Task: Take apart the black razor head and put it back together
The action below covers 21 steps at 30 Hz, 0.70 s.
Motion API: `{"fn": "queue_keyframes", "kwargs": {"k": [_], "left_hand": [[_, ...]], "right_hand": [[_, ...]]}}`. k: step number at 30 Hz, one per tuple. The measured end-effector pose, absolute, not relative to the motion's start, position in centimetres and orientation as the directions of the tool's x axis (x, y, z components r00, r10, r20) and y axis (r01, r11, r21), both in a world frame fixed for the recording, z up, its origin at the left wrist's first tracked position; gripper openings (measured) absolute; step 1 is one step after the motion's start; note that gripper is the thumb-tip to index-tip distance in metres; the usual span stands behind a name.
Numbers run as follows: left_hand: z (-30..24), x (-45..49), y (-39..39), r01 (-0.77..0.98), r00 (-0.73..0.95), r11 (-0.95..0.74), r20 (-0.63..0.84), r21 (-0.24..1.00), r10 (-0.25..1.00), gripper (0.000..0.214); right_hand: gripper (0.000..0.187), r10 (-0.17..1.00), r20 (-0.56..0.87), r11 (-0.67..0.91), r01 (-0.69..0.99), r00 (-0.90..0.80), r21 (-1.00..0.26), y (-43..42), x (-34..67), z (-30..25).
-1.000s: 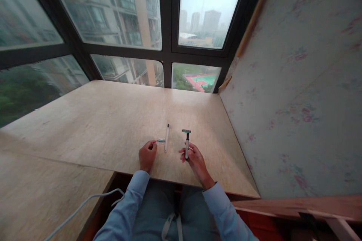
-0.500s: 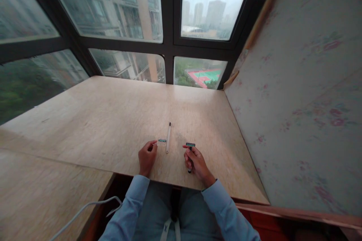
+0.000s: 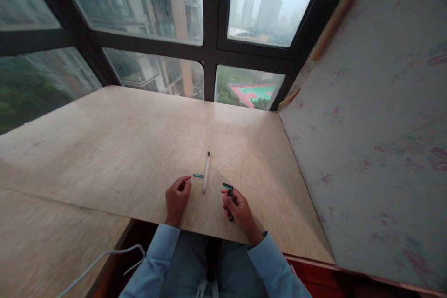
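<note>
My right hand [image 3: 237,208] is closed around the dark handle of a razor [image 3: 228,189], whose green-edged head sticks out above my fingers. My left hand [image 3: 177,196] rests on the wooden tabletop [image 3: 139,139] with curled fingers, thumb and forefinger pinched near a small green-and-clear razor head [image 3: 198,176]; I cannot see whether they touch it. A white razor handle [image 3: 206,172] with a dark tip lies between my hands, pointing away from me.
A patterned wall panel [image 3: 366,125] closes the right side of the table. Large windows [image 3: 157,9] stand behind the far edge. A lower wooden surface [image 3: 52,242] lies at the left, and a white cable [image 3: 104,260] hangs by my lap.
My right hand has pulled the razor back toward me and lowered it, gripping it closer to the head. My left hand stays by the small razor head.
</note>
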<state>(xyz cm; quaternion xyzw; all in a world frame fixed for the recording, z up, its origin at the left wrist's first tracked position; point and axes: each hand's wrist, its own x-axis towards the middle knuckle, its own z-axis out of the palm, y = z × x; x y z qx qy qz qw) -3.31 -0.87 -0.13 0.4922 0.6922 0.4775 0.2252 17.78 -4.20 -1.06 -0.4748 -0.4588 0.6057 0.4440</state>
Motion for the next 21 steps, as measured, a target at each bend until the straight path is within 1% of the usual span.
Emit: {"fn": "queue_keyframes", "kwargs": {"k": [7,13,21], "left_hand": [[-0.04,-3.26,-0.89,0.464,-0.409,0.060,0.154,0.884,0.899,0.030],[0.01,-3.23,-0.86,0.449,-0.420,0.074,0.138,0.890,0.897,0.029],[0.03,-3.32,-0.86,0.456,-0.417,0.069,0.144,0.887,0.898,0.030]], "right_hand": [[0.048,0.984,-0.086,-0.079,0.049,-0.155,-0.996,-4.61,17.59,-0.86],[0.042,0.978,-0.047,-0.024,0.110,-0.204,-0.994,-4.59,17.63,-1.29],[0.036,0.981,0.003,0.030,0.140,-0.191,-0.990,-4.48,17.63,-1.20]]}}
